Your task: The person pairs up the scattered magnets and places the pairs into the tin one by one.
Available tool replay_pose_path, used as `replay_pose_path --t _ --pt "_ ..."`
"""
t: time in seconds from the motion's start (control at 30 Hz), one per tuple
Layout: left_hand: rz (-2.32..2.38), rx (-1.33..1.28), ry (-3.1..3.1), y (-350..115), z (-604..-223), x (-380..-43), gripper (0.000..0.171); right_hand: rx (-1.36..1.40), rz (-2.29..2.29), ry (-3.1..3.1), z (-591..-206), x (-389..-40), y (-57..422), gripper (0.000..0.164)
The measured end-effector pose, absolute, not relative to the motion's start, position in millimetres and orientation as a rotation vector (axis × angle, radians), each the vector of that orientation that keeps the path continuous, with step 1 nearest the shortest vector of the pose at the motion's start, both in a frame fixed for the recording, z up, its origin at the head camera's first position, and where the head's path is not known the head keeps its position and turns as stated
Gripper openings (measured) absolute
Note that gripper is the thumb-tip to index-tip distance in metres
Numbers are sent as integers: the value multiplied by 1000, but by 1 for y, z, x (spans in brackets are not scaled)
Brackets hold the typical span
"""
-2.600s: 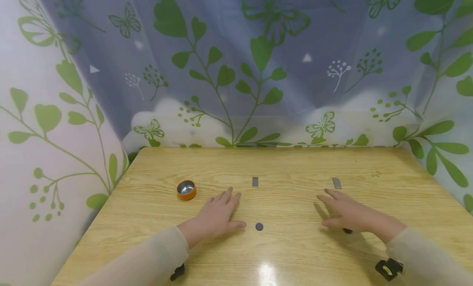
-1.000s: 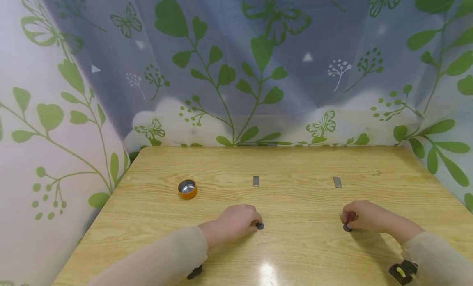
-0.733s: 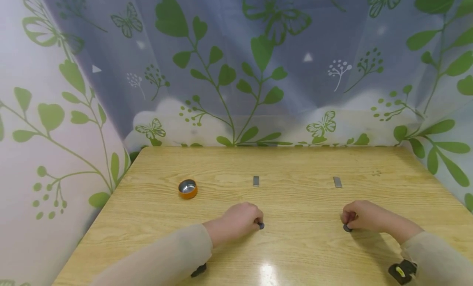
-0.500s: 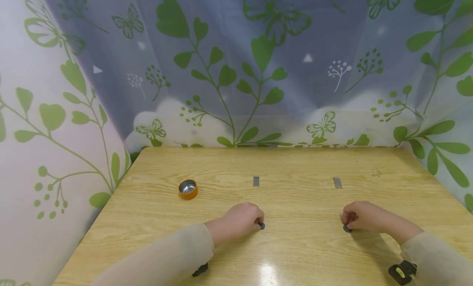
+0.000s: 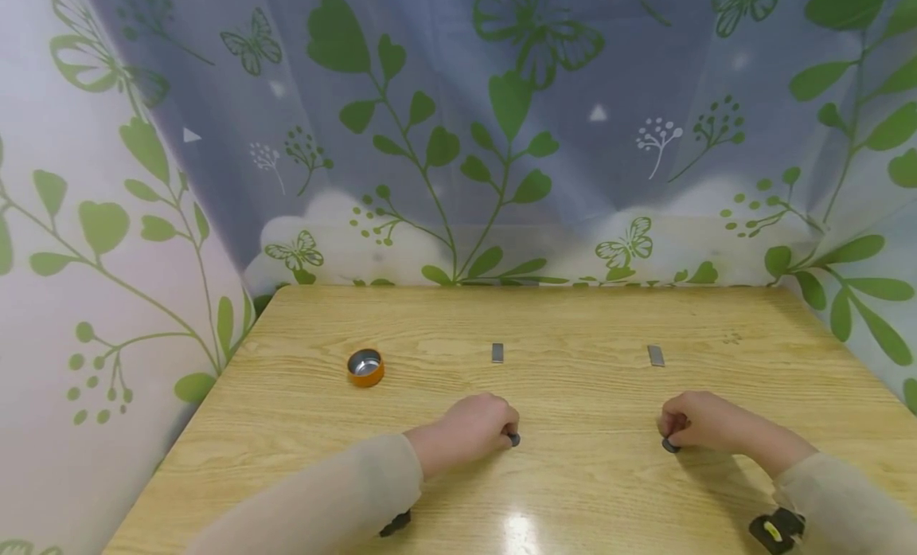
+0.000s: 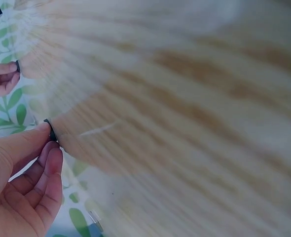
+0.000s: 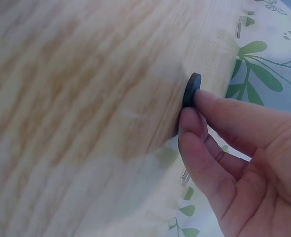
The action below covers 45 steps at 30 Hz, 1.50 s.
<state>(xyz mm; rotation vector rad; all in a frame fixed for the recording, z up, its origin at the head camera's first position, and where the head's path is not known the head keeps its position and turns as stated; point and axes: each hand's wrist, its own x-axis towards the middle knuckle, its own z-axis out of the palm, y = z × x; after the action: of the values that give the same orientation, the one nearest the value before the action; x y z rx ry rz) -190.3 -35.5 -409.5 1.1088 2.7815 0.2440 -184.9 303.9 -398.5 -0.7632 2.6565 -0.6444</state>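
Note:
On the wooden table (image 5: 573,316), my left hand (image 5: 510,435) pinches a small dark round disc (image 5: 513,439) with curled fingers, near the table's middle. The left wrist view shows that disc (image 6: 51,131) held on edge between thumb and forefinger of the left hand (image 6: 49,143). Further right, my right hand (image 5: 669,437) pinches a second dark disc (image 5: 670,445). In the right wrist view this disc (image 7: 191,90) stands tilted against the wood, gripped by the right hand (image 7: 195,106).
An orange tin (image 5: 366,368) with a shiny inside sits at the left. Two small grey metal strips (image 5: 497,352) (image 5: 655,355) lie beyond the hands. Leaf-patterned curtains close in the table's left, back and right sides.
Both hands lay flat on the table 2.6 s ago; now each is curled round a disc. Over the last second the left hand and its disc crept slightly right.

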Motion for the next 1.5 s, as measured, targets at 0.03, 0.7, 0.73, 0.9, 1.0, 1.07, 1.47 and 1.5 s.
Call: replay_pose_path --t 0.03,0.7,0.73,0.9,1.0,1.07,1.47,1.5 --pt "244 1106 2781 -35 -409 -190 6 -762 -645 2655 -398 -185 303 14" --pt "220 1111 2782 -22 -407 -189 7 -820 -634 2657 -404 -189 296 15" --pt "228 1108 2780 -21 -407 -188 6 -814 -637 2657 -404 -189 295 15" --pt "247 1093 2766 -19 -407 -189 7 -798 -639 2658 -403 -188 292 14" --pt "242 1101 2761 -17 -408 -190 8 -798 -640 2653 -402 -188 289 14" --pt "236 1111 2763 -16 -409 -191 9 -798 -639 2650 -401 -188 287 14" --pt "212 1128 2768 -9 -407 -190 11 -789 -657 2627 -402 -190 280 13" --pt "212 1126 2767 -9 -407 -190 11 -790 -661 2626 -402 -190 279 13"
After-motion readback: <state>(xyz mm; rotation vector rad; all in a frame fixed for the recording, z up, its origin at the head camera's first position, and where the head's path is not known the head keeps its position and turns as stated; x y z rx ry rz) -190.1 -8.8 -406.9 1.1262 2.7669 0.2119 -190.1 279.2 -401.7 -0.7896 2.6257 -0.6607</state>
